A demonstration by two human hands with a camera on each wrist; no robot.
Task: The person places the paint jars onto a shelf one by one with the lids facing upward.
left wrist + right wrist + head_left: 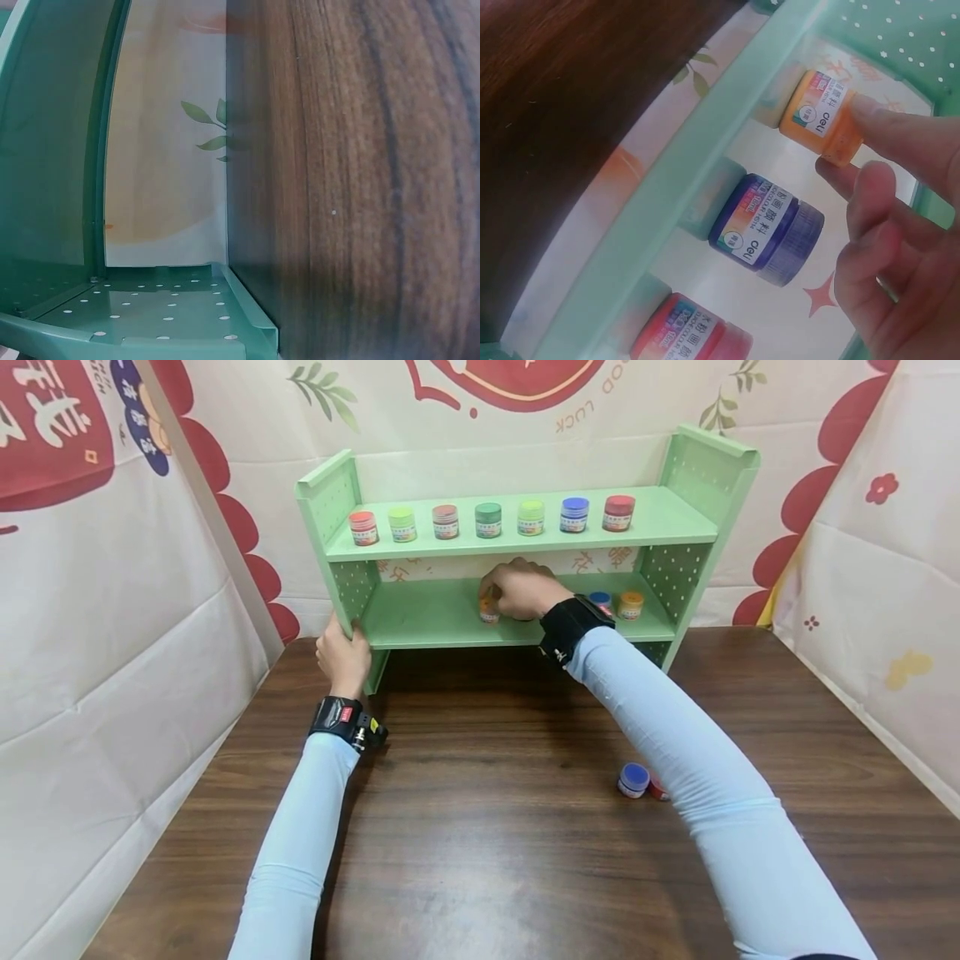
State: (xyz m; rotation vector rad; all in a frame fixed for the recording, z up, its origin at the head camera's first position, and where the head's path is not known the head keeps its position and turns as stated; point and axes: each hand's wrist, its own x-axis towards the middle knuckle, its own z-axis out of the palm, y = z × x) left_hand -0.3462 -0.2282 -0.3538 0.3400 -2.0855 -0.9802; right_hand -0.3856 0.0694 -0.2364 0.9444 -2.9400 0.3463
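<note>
My right hand (pixel 525 589) reaches onto the lower shelf and pinches an orange-capped paint jar (pixel 489 610) by its lid. In the right wrist view, thumb and finger grip this orange jar (pixel 821 116), with a blue paint jar (pixel 765 229) and a red paint jar (pixel 690 330) standing in the same row. My left hand (pixel 345 656) grips the lower left side panel of the light green shelf (pixel 427 610). It is out of sight in the left wrist view, where the perforated green panel (pixel 165 307) shows.
Several paint jars, including a dark green one (pixel 488 520), line the upper shelf. A blue jar (pixel 600 602) and a yellow-orange jar (pixel 631 605) stand at lower right. On the wooden table (pixel 465 827), a blue-capped jar (pixel 633 780) sits beside a red jar (pixel 659 790) partly behind my right sleeve.
</note>
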